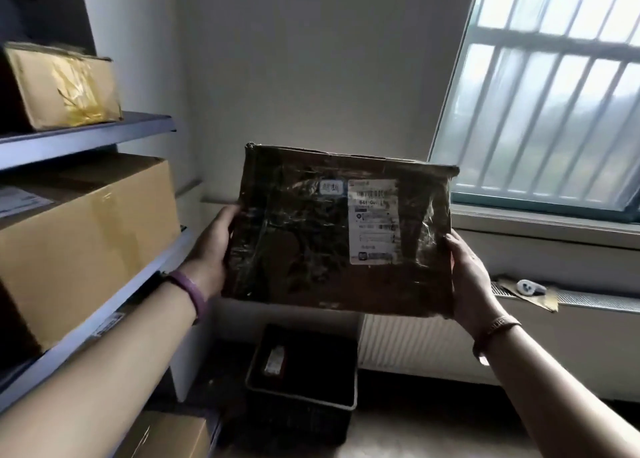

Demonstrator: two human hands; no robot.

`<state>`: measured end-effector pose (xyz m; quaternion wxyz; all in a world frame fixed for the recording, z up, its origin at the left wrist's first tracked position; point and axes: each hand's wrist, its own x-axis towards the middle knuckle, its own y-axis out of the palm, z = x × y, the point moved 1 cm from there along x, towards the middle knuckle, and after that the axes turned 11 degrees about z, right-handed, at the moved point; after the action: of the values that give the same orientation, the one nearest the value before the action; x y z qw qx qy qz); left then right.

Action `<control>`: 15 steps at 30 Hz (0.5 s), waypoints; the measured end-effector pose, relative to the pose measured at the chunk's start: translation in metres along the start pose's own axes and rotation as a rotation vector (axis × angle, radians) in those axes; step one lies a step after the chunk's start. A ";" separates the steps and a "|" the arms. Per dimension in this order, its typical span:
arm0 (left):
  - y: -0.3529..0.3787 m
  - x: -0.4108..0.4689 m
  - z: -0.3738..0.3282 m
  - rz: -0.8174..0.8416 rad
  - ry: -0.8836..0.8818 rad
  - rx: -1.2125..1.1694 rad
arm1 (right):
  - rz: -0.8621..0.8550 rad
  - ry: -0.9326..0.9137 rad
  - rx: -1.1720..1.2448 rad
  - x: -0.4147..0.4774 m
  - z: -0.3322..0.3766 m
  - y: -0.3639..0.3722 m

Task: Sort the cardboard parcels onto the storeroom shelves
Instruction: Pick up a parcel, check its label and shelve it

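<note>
Both hands, left hand [211, 249] and right hand [471, 277], clasp the flat taped parcel [339, 229] by its side edges, upright beside the shelves [86, 135]; it looks light, stiff, slick.

Four cardboard parcels, two shelves, two hands.

We count four cardboard parcels: one flat taped parcel [341, 229] held up in the air, one small parcel [64, 83] on the upper shelf [104, 133], one large parcel [86, 236] on the lower shelf [114, 305], and one more parcel [166, 435] low down at the bottom edge of the view. We count two hands, the left hand [211, 246] and the right hand [471, 281], and each wrist carries one band: a purple band [188, 293] on the left, a thin band [495, 329] on the right. We see two labels on the held parcel: one large white label [372, 220] and one small label [330, 187]. There is one dark crate [301, 385] on the floor, one barred window [550, 90] and one radiator [412, 341].
</note>
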<state>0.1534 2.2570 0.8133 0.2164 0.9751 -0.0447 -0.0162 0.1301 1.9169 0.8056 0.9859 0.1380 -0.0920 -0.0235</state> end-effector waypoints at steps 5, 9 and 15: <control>-0.029 0.119 0.000 0.046 -0.050 -0.028 | -0.068 0.047 -0.024 0.105 -0.032 0.013; -0.040 0.197 0.010 0.052 -0.123 -0.046 | -0.081 0.092 0.009 0.170 -0.061 0.011; -0.051 0.300 0.055 0.021 -0.219 -0.028 | -0.177 0.172 -0.037 0.252 -0.122 -0.014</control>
<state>0.4538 2.2519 0.7382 0.2242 0.9639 -0.0781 -0.1208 0.4005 1.9182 0.7306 0.9866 0.1288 0.0060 -0.1001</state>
